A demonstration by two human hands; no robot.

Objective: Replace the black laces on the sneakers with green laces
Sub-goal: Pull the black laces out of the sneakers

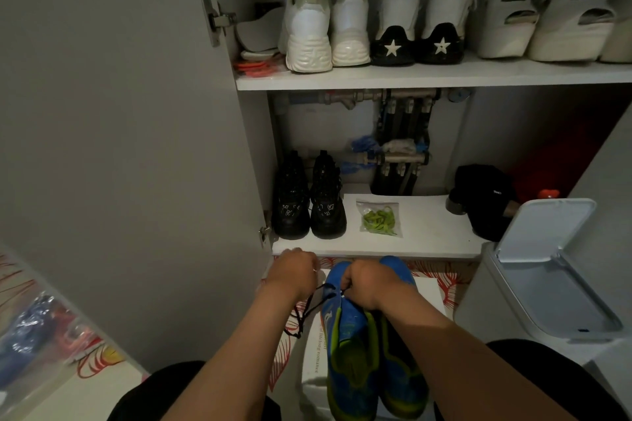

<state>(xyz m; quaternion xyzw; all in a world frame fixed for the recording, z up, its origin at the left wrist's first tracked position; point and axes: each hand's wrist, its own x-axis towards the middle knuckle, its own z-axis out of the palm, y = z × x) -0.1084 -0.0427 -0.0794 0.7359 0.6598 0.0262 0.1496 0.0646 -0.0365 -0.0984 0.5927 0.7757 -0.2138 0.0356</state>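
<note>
Two blue sneakers with green trim (355,352) lie side by side on a white box in front of me, toes pointing away. My left hand (294,272) pinches a black lace (306,313) and draws it out to the left of the left sneaker; its loose end hangs down. My right hand (367,285) rests on the same sneaker's eyelet area, fingers curled on the lace there. A clear bag of green laces (379,219) lies on the lower cabinet shelf (427,236), beyond both hands.
Black boots (309,205) stand at the lower shelf's left, a black cap (485,198) at its right. White shoes (376,24) line the upper shelf. An open white lidded bin (547,270) sits to my right, the open cabinet door (119,113) to my left.
</note>
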